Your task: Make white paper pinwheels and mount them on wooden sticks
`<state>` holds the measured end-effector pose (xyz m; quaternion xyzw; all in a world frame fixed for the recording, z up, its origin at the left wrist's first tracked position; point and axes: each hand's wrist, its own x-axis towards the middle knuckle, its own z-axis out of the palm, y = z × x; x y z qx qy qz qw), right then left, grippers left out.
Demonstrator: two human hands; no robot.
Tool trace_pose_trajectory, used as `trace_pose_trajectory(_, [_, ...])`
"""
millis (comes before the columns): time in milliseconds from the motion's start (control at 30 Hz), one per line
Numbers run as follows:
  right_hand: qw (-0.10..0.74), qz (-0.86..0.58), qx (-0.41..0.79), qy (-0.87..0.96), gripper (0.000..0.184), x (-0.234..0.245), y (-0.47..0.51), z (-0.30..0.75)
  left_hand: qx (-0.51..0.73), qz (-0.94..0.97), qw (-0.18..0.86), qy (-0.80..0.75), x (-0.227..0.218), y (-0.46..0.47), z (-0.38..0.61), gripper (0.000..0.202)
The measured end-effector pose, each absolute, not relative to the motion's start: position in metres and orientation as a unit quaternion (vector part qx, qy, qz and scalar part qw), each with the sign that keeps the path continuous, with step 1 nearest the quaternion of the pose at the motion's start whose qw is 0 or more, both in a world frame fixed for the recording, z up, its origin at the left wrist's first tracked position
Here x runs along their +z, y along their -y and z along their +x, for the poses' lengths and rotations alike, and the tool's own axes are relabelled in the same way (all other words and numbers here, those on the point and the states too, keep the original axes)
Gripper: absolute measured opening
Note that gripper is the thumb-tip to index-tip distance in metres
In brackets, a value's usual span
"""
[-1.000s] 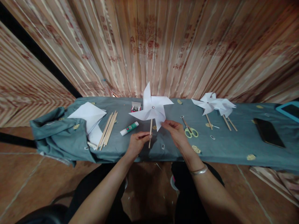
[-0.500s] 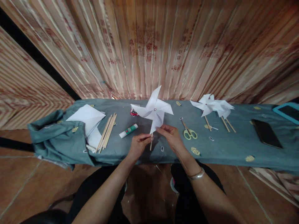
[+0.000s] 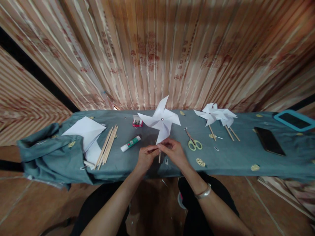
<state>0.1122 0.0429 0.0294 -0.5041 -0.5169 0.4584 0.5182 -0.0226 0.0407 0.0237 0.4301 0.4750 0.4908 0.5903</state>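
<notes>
A white paper pinwheel (image 3: 162, 120), with a pin head at its centre, stands upright between my hands. My left hand (image 3: 147, 156) pinches its wooden stick (image 3: 159, 159) just under the lowest blade. Close against it, my right hand (image 3: 173, 150) has thumb and fingers closed at the same spot, on the stick below that blade. The fingertips of both hands meet there and hide part of the stick. To the left lie a glue stick (image 3: 130, 143) and a small red box of pins (image 3: 137, 121). Green-handled scissors (image 3: 193, 141) rest on the right.
Several wooden sticks (image 3: 107, 147) and white paper sheets (image 3: 85, 129) lie at the left on the grey-green cloth (image 3: 228, 160). Finished-looking pinwheels (image 3: 216, 114) lie at the right, before a dark phone (image 3: 269, 141) and a blue-framed tablet (image 3: 295, 120). A curtain (image 3: 147, 65) hangs behind.
My right hand has moved from the pinwheel's lower blade down to the stick, meeting my left fingers. The view has shifted slightly, and the red pin box shows more fully.
</notes>
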Motion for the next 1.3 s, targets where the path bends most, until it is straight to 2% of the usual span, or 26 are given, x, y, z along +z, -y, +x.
trace_pose_trajectory(567, [0.547,-0.521,0.459,0.467,0.018,0.028,-0.036,0.145,0.472,0.412,0.642,-0.442,0.024,-0.046,0.019,0.020])
trace_pose_trajectory(733, [0.540,-0.525,0.464,0.466,0.024,0.031,-0.034,0.160,0.471,0.417,0.634,-0.450,0.025,-0.048,0.025,0.026])
trace_pose_trajectory(1300, [0.633,-0.538,0.410,0.377,0.029,0.042,-0.040,0.191,0.438,0.416,0.646,-0.467,0.015,-0.047,0.033,0.030])
